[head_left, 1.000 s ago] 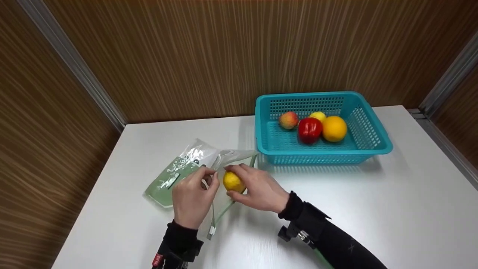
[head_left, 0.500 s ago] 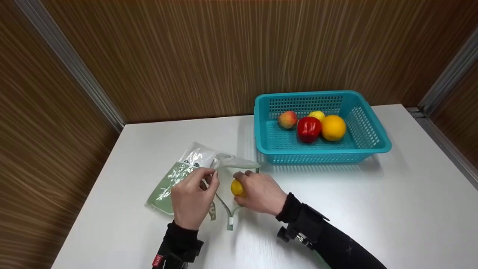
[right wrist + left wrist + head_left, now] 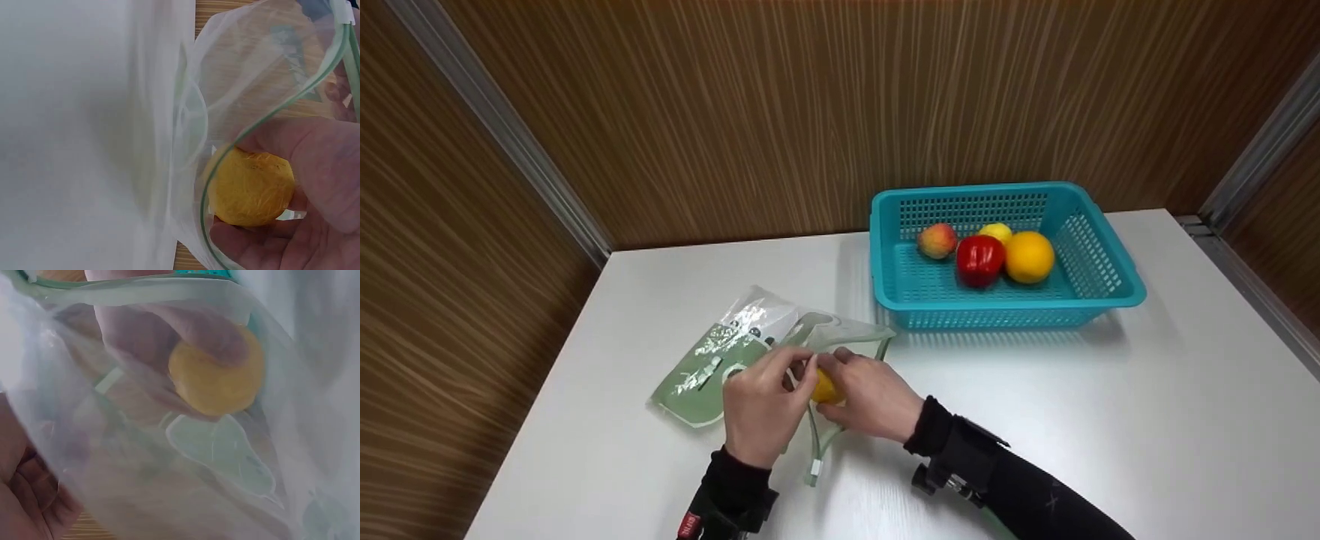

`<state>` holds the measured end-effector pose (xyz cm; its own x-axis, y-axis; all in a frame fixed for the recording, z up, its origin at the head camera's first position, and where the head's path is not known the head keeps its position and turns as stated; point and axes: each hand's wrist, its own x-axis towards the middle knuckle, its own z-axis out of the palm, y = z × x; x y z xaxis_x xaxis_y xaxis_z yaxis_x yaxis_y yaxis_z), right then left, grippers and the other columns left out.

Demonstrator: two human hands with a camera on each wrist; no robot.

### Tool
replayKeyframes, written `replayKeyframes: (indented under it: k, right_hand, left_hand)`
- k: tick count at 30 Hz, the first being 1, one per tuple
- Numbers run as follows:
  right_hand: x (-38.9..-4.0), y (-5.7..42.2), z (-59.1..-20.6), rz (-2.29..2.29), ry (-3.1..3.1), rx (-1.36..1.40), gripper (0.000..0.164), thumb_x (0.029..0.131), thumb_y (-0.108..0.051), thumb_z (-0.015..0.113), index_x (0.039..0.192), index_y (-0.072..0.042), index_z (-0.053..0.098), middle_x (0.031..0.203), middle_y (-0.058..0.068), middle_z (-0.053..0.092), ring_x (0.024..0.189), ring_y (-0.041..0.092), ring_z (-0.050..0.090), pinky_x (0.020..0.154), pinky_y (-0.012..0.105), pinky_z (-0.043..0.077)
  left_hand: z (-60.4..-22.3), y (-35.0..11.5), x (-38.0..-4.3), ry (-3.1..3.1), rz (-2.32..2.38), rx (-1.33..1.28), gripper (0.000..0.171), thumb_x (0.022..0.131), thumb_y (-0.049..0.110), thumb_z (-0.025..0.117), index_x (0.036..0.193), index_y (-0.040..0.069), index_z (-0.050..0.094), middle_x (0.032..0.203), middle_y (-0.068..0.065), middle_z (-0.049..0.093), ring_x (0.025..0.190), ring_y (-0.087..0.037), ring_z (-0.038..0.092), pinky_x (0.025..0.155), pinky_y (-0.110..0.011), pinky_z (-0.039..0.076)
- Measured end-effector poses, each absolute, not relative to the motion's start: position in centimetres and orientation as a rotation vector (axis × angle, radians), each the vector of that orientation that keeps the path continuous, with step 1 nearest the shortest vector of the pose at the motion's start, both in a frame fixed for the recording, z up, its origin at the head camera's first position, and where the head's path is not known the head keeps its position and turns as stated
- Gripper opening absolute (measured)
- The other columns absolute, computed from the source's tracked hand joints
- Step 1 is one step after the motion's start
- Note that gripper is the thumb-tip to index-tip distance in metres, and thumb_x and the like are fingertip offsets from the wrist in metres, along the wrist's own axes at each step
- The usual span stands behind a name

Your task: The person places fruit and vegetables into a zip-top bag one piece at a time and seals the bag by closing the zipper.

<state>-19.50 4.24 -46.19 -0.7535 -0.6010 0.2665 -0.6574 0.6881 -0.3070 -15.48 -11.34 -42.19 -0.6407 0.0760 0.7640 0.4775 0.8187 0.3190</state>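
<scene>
Left of the basket (image 3: 1117, 289), near the front edge of the table (image 3: 1110, 420), a clear zip bag (image 3: 750, 341) with a green printed panel lies on the white surface. Its long axis runs from the far end, nearer the basket, toward the person, and its open mouth with the green zip strip faces the person. The right hand (image 3: 866, 394) curls its fingers round a lemon (image 3: 825, 388) and holds it just inside the mouth; the right wrist view shows the lemon (image 3: 250, 188) cupped in the palm with the zip strip curving over it. The left hand (image 3: 761, 405) pinches the bag's edge beside the lemon, farther from the basket. Through the film the left wrist view shows the lemon (image 3: 216, 371) and a pale leaf print. Small dark marks on the bag are too small to read. Inside the basket sit a peach (image 3: 937, 241), a red pepper (image 3: 980, 260), an orange (image 3: 1029, 256) and a yellow fruit (image 3: 997, 232) behind them.
</scene>
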Motion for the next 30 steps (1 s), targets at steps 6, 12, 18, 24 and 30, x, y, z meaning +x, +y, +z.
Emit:
replayKeyframes:
  k: [6,12,18,24,30]
  right_hand:
    - [-19.7,3.9,-46.4,0.641,-2.753,1.018,0.052,0.08,-0.027,0.071,0.127,-0.014,0.054,0.094,0.003,0.063,0.071,0.011,0.056,0.064,0.023,0.049]
    - [-19.7,3.9,-45.4,0.721,-2.753,0.985,0.049,0.084,-0.028,0.068,0.129,-0.014,0.055,0.112,0.006,0.066,0.089,0.016,0.066,0.077,0.033,0.055]
    - [-19.6,4.6,-43.7,0.757,-2.697,1.012,0.036,0.084,-0.029,0.067,0.117,-0.015,0.062,0.104,0.001,0.068,0.087,0.015,0.066,0.075,0.028,0.054]
    - [-19.7,5.6,-42.4,0.781,-2.651,1.091,0.029,0.086,-0.03,0.066,0.112,-0.018,0.064,0.103,-0.003,0.069,0.082,0.008,0.065,0.072,0.023,0.053]
    - [-19.5,6.4,-41.7,0.845,-2.633,1.176,0.028,0.087,-0.031,0.066,0.112,-0.018,0.065,0.103,-0.004,0.07,0.086,0.008,0.066,0.072,0.02,0.053]
  left_hand:
    - [-42.1,-11.7,-15.5,-2.214,-0.654,-0.379,0.005,0.077,0.012,0.073,0.079,0.014,0.069,0.062,0.006,0.066,0.049,-0.002,0.056,0.046,-0.012,0.04]
    - [-41.7,-12.3,-15.7,-2.22,-0.64,-0.335,0.004,0.078,0.013,0.073,0.079,0.015,0.069,0.06,0.006,0.063,0.049,-0.002,0.056,0.047,-0.014,0.04]
    - [-41.3,-13.0,-15.7,-2.227,-0.661,-0.291,0.003,0.079,0.012,0.072,0.079,0.014,0.069,0.061,0.006,0.063,0.05,-0.002,0.056,0.047,-0.015,0.042]
    - [-41.2,-13.5,-15.9,-2.217,-0.688,-0.257,0.004,0.078,0.012,0.073,0.079,0.014,0.069,0.061,0.005,0.064,0.051,-0.004,0.057,0.048,-0.016,0.043]
    - [-41.1,-13.7,-15.9,-2.231,-0.688,-0.238,0.004,0.078,0.013,0.073,0.08,0.014,0.069,0.062,0.005,0.065,0.051,-0.004,0.057,0.048,-0.016,0.043]
